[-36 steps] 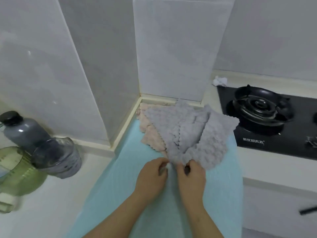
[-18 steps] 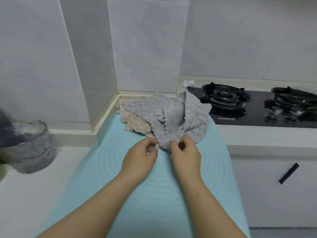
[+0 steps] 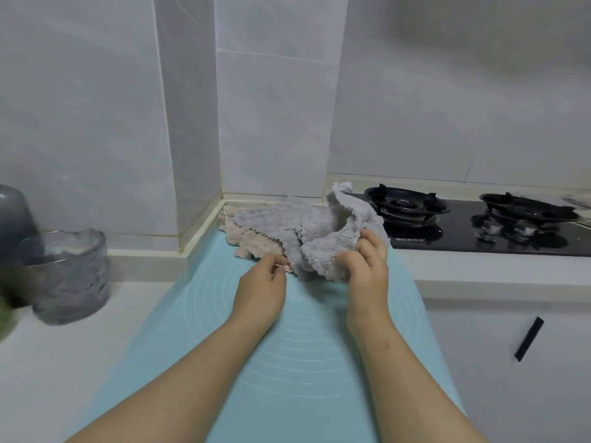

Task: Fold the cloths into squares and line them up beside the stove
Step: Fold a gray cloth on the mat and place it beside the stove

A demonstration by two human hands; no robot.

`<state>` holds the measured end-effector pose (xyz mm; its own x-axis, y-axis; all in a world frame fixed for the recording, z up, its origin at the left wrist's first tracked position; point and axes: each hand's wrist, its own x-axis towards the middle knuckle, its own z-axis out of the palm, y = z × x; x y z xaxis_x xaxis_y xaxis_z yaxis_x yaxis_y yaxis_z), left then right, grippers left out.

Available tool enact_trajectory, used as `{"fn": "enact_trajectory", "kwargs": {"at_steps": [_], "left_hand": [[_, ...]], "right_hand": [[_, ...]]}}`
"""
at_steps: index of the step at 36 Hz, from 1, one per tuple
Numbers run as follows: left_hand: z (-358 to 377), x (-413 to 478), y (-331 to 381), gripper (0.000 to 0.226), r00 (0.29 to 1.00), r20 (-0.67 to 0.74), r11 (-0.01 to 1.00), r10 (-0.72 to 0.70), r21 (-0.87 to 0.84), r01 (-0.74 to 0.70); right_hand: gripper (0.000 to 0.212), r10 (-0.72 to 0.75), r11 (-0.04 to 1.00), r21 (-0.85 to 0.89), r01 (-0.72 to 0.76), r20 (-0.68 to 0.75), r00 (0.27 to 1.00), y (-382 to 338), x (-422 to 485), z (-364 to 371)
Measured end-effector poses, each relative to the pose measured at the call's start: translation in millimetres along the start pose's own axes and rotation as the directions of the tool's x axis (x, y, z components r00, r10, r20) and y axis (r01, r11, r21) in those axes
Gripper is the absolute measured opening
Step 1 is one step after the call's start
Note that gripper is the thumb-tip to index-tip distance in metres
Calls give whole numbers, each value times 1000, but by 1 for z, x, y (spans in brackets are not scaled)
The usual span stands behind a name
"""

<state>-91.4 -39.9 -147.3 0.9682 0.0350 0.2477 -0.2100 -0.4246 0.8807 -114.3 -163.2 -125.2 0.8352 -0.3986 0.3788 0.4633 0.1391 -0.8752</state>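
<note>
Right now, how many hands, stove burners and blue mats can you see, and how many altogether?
Hands: 2, the left hand and the right hand, which grips a grey cloth
Stove burners: 2, the nearer burner beside that cloth and the farther burner
Blue mats: 1, the blue mat
Total: 5

Dim, even light; soft focus; wide-angle bending and blur at edges.

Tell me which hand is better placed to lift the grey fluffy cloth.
Right. The right hand grips the grey fluffy cloth by its bunched edge; the left hand sits curled beside the pink fluffy cloth, hold unclear.
</note>
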Motion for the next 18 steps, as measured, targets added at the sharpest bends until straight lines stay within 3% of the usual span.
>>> {"fn": "enact_trajectory", "kwargs": {"at_steps": [2,4,5,7,9,11,14,15,18], "left_hand": [[2,5,0,20,999,21,999,-33,-33,34],[0,13,3,23,989,72,967,-128,-214,141],[-2,17,6,25,968,142,901,-206,-358,244],[-7,19,12,26,869,372,635,-327,-595,493],[-10,19,12,29,759,553,434,-344,-623,650],[-10,19,10,29,713,630,332,-308,-631,701],[-13,22,8,31,695,673,277,-254,-638,719],[-15,23,6,31,689,683,283,-244,-629,724],[-24,26,1,22,709,651,355,-272,-617,702]], "right_hand": [[42,23,998,55,-23,-3,1000,2,3,0],[35,81,986,146,-75,-34,996,6,6,3],[26,109,980,173,-101,-40,993,7,7,4],[15,170,953,257,-163,-6,985,6,8,5],[20,226,885,391,-251,109,968,4,6,4],[11,245,825,448,-344,265,932,1,3,4],[63,249,782,422,-458,463,851,2,2,4],[70,264,782,400,-478,483,835,4,2,5],[53,296,802,372,-467,431,853,3,3,4]]}}
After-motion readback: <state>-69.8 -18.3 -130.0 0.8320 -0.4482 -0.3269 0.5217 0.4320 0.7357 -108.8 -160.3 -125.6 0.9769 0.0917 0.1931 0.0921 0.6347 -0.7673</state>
